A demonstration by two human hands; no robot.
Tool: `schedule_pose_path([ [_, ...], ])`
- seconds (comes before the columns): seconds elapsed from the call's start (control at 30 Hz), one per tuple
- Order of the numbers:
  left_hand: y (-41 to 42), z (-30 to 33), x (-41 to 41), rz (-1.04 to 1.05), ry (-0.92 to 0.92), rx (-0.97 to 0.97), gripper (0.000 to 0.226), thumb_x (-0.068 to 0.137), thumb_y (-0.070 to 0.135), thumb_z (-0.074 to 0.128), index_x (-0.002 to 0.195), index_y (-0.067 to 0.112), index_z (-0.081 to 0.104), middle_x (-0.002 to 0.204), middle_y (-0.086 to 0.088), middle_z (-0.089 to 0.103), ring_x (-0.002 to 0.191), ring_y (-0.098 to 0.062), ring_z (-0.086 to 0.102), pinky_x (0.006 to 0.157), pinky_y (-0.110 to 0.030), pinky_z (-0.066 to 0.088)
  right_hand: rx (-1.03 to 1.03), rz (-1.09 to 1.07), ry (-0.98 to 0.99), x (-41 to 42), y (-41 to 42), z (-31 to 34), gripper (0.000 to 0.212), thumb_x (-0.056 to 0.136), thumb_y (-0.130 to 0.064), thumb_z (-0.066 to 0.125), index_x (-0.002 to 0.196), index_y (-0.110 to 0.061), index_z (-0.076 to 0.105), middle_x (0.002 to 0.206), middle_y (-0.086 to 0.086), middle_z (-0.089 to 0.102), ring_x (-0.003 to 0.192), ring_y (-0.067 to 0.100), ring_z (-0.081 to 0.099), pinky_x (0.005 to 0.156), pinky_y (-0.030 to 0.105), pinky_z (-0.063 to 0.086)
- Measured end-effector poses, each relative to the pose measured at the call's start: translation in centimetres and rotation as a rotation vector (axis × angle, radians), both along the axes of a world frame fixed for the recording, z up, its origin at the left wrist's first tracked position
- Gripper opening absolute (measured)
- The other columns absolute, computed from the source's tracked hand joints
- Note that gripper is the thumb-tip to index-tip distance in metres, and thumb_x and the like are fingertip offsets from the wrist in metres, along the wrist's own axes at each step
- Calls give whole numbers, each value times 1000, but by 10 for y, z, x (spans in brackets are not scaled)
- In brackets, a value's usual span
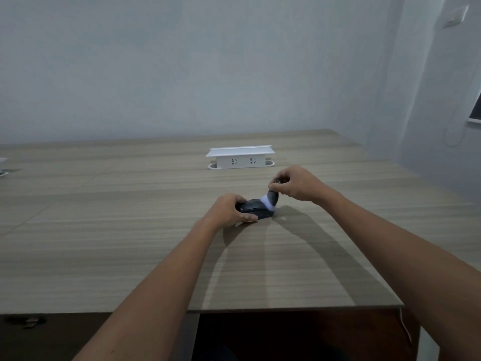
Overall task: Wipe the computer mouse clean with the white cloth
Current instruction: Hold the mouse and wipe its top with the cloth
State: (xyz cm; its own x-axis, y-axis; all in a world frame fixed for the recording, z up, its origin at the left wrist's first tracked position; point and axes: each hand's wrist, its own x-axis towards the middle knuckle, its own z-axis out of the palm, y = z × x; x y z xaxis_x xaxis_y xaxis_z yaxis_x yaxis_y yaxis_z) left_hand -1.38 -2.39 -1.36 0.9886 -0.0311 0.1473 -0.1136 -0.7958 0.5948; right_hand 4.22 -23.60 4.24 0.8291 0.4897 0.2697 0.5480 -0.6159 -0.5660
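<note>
Pale blue-grey wall (182, 69) standing behind a wide wood-grain table (104, 230); its near edge is running across the lower part of the view, dark space under it.

Far left edge of the table: a small pale thing, cut off by the frame, too blurred to tell.

Centre: left hand (229, 211) is lying on the table, fingers curled and closed around the left end of the dark computer mouse (256, 208); thumb is pressing along its near side. The mouse is sitting flat on the tabletop, right end sticking out past the fingers.

Just right of that: a dark grey item with a white patch, apparently the white cloth (268, 200), is touching the mouse's right upper end. Right hand (296, 185) is hovering above it, fingers pinched shut on the item's top end.

Beyond the hands, well apart: a white socket box (240, 157) is standing up from the table, two outlets facing near.

Far right: a wall switch (455, 19) and a hanging cord (454, 136).
</note>
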Motion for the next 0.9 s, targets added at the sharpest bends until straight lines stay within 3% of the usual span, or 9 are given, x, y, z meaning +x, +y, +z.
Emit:
schedule_pose_path([
  [0.1, 1, 1, 0, -14, 14, -3, 40, 73, 38, 83, 105, 15, 74, 87, 2, 73, 75, -13, 64, 60, -19, 42, -80, -44, -112, 4, 4, 5, 13, 84, -14, 68, 85, -10, 80, 69, -2, 64, 60, 8, 52, 52, 13, 37],
  [0.23, 3, 0, 2, -15, 33, -18, 43, 72, 40, 83, 107, 16, 73, 94, 3, 75, 79, -13, 66, 67, -25, 47, 168, 51, 70, 2, 20, 8, 16, 87, -20, 68, 83, -8, 77, 61, -2, 59, 50, 7, 47, 48, 21, 39],
  [0.37, 3, 0, 2, -27, 28, -23, 46, 72, 38, 84, 110, 15, 73, 98, -1, 76, 88, -18, 69, 79, -32, 54, -93, -46, -34, 12, 19, 5, 15, 84, -15, 70, 82, -2, 78, 67, 6, 65, 61, 17, 53, 55, 27, 41],
  [0.43, 3, 0, 2, -27, 22, -20, 46, 72, 38, 84, 110, 15, 73, 98, -2, 76, 90, -20, 70, 83, -36, 55, -118, -59, -50, 14, 16, 6, 15, 84, -16, 70, 82, -3, 78, 70, 5, 64, 62, 16, 53, 57, 28, 41],
  [0.57, 5, 0, 3, -34, 27, -12, 42, 72, 38, 83, 106, 15, 74, 94, -3, 77, 85, -21, 70, 80, -36, 54, 178, 44, 139, 10, 14, 3, 19, 88, -19, 68, 84, -2, 76, 63, 0, 57, 48, 7, 46, 47, 22, 39],
  [0.7, 2, 2, 2, -41, 24, -2, 42, 73, 36, 84, 106, 14, 74, 94, -4, 76, 87, -23, 70, 80, -35, 53, 3, -69, 40, 14, 7, 4, 15, 84, -16, 69, 75, -8, 77, 57, 1, 57, 47, 9, 43, 49, 23, 36],
  [0.83, 4, 0, 5, -19, 43, -8, 41, 70, 39, 84, 103, 16, 74, 90, -6, 77, 85, -26, 71, 76, -35, 54, 220, 43, 156, 8, 7, 9, 17, 87, -16, 69, 82, -1, 76, 63, 3, 57, 48, 9, 43, 45, 21, 36],
  [0.9, 3, 1, 3, -19, 33, 3, 41, 71, 37, 84, 104, 16, 74, 91, -4, 76, 83, -24, 70, 74, -33, 52, 157, 25, 129, 6, 8, 5, 17, 86, -15, 69, 83, 0, 77, 61, 2, 58, 49, 10, 45, 46, 22, 37],
])
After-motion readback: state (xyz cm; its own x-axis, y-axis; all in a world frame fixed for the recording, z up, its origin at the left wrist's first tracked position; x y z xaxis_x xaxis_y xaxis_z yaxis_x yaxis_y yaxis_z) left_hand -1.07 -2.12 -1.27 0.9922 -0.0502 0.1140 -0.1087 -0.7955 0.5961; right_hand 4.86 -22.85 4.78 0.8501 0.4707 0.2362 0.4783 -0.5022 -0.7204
